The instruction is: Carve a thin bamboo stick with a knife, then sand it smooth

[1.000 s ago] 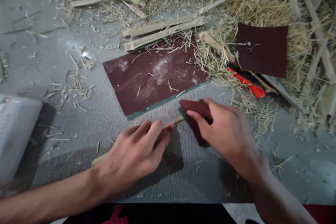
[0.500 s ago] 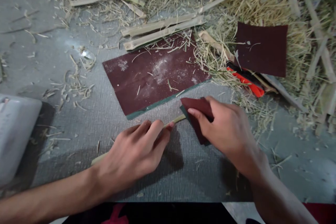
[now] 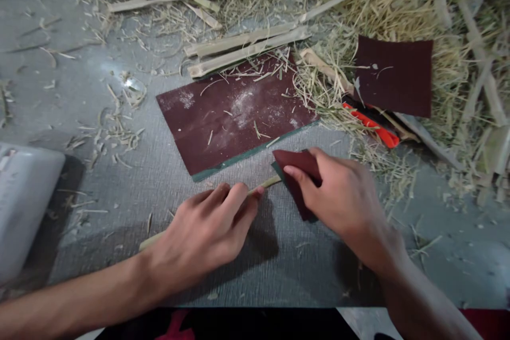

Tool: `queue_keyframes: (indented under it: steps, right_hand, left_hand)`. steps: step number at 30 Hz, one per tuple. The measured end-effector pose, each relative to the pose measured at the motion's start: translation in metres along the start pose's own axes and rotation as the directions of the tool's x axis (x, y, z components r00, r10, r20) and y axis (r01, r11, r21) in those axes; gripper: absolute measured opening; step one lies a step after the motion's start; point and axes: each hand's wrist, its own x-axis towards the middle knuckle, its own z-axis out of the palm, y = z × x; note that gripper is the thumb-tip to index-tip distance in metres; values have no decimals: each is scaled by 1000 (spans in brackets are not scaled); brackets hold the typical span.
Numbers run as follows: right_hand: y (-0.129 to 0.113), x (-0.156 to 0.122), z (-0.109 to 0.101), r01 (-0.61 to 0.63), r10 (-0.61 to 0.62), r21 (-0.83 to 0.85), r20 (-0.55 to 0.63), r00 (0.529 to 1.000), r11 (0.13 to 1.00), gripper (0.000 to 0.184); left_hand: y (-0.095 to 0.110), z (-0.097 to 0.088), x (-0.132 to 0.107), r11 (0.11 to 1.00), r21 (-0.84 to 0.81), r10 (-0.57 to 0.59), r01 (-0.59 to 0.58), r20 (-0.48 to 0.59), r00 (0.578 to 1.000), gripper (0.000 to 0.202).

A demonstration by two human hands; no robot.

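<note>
A thin pale strip of what looks like bamboo (image 3: pixel 271 181) runs slantwise under my left hand (image 3: pixel 213 220), whose fingers are closed on it. Its rear end shows beside my left wrist. My right hand (image 3: pixel 338 186) pinches a folded piece of sandpaper (image 3: pixel 298 191), dark red on the outside with a green backing. The strip's far end goes in at the fold, and that tip is hidden. Just beyond both hands lies a larger sheet of sandpaper (image 3: pixel 215 127), dusted with pale powder and a few shavings.
A square of sandpaper (image 3: pixel 394 77) rests on the shavings heap (image 3: pixel 382 5) at right, above a red-and-black tool (image 3: pixel 372 125). Split sticks (image 3: pixel 247 50) lie behind the large sheet. A white box-like object (image 3: pixel 27 207) stands at left on the grey table (image 3: pixel 131 191).
Both hands keep their grips, and the folded sandpaper has shifted only very slightly left along the strip. The view has moved a little; everything else lies as before.
</note>
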Motion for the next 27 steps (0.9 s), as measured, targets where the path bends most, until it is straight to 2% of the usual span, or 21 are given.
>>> queue_keyframes:
  steps: [3,18,20,24,27]
  right_hand:
    - [-1,0,0,42,-43,14,14,999,999,25]
    - [-1,-2,-5,19,-20,64,15,1000,998,23]
    - [3,0,-8,9,-11,126,9,1000,992,25]
    - [9,5,-14,3,-48,420,96,994,908,24]
    - [9,7,-16,-20,-62,511,142,988,860,21]
  left_hand:
    - [0,0,0,1000,0,2,-2,0,1000,37]
    - [0,-1,2,1000,8,5,-5,-8,1000,39]
    - [0,-1,2,1000,-8,6,-6,-7,1000,40]
    - [0,0,0,1000,-21,-5,4,-32,999,35]
    - [-1,0,-3,1000,-18,1,-3,-63,998,30]
